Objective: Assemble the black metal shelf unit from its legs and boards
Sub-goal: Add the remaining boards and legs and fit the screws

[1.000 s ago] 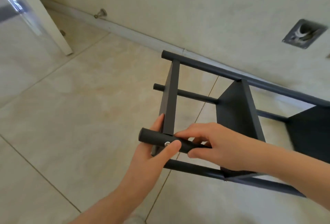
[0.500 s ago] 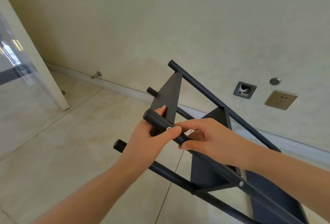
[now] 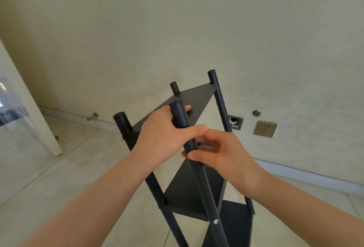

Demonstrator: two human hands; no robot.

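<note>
Shelf unit point(image 3: 189, 193) stands near upright on the tile floor point(image 3: 59, 177), close to the wall point(image 3: 177, 30), with four legs and three boards on. Left hand point(image 3: 163, 134) wraps the near leg point(image 3: 200, 179) just under its rounded cap. Right hand point(image 3: 224, 154) sits directly below, fingers point(image 3: 194, 156) curled round the same tube. Likely the final check. Next move: set it square, test the silver screw point(image 3: 215, 221). Matte black finish, round tubes, thin flat boards point(image 3: 197, 97).
</note>
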